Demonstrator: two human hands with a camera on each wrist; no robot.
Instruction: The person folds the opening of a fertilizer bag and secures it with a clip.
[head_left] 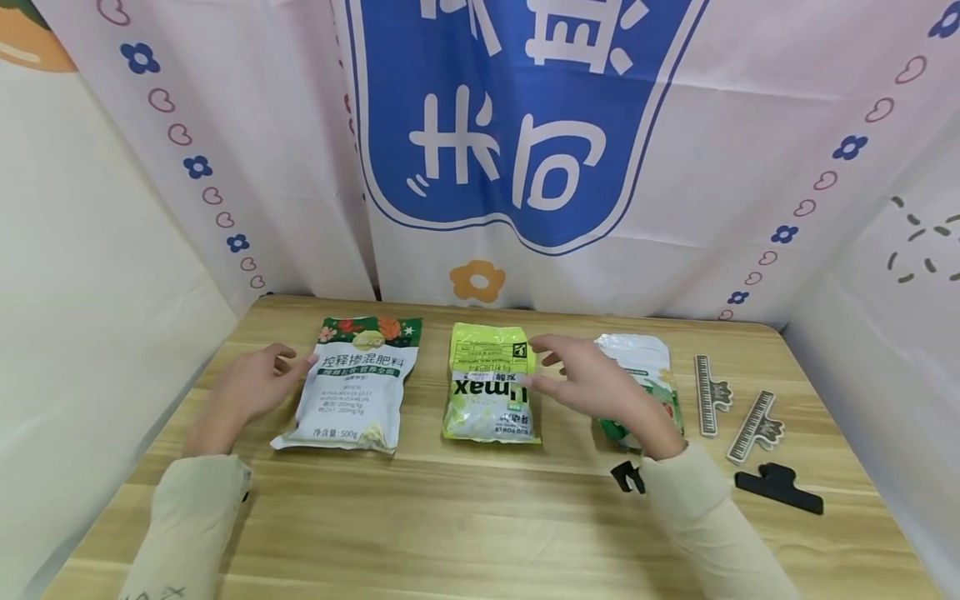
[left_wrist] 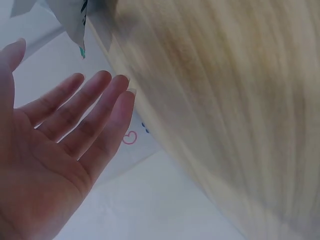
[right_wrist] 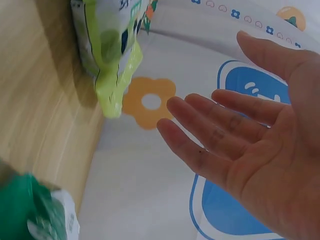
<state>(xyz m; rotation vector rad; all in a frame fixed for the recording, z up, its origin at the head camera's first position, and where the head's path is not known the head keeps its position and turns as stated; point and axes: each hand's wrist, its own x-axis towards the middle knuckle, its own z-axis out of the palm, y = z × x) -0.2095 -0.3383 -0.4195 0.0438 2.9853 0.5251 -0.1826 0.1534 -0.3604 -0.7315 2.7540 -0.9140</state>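
A white fertilizer bag (head_left: 352, 392) with a green floral top lies on the left of the wooden table. My left hand (head_left: 253, 385) is beside its left edge, fingers loosely bent and holding nothing; the left wrist view shows the bare palm (left_wrist: 60, 135). In the middle lies a yellow-green and white bag (head_left: 491, 392) with "Umax" printed upside down. Just right of it is my right hand (head_left: 588, 379), fingers extended and grasping nothing. A white and green bag (head_left: 648, 367) lies farther right, partly hidden under the right hand and forearm.
Right of the bags lie two clear clips with ruler-like markings, one clip (head_left: 707, 396) left of the other clip (head_left: 753, 429). A black clip (head_left: 780, 487) lies in front of them. Another black piece (head_left: 627, 477) is partly covered by the right sleeve. Printed cloth (head_left: 300, 167) hangs behind the table.
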